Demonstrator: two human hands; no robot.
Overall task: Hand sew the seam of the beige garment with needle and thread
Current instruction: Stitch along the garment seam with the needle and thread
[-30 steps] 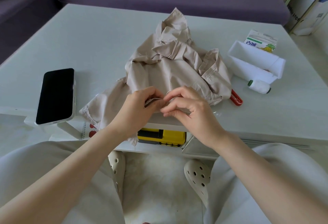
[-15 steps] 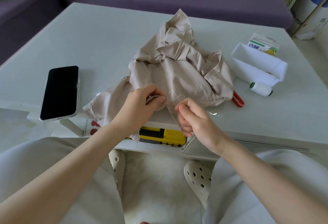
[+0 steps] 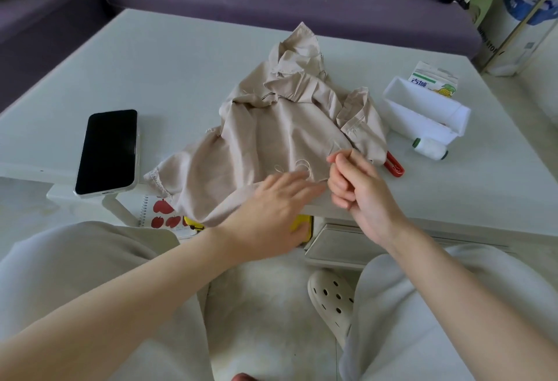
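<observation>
The beige garment lies crumpled on the white table, its near edge hanging over the front. My left hand lies flat on that near edge, fingers stretched toward the right and slightly blurred. Loose loops of pale thread rest on the cloth just past its fingertips. My right hand hovers right beside them, with fingers curled and pinching the needle, which is too thin to make out. A white thread spool lies further right on the table.
A black phone lies at the table's left front. A white open box and a small carton stand at the right, a red handle beside the garment. A yellow item and an apple-print notebook sit below the tabletop.
My left hand let go of the pinched seam and now lies flat on the cloth. My right hand drew the thread out, then came back up beside the fabric.
</observation>
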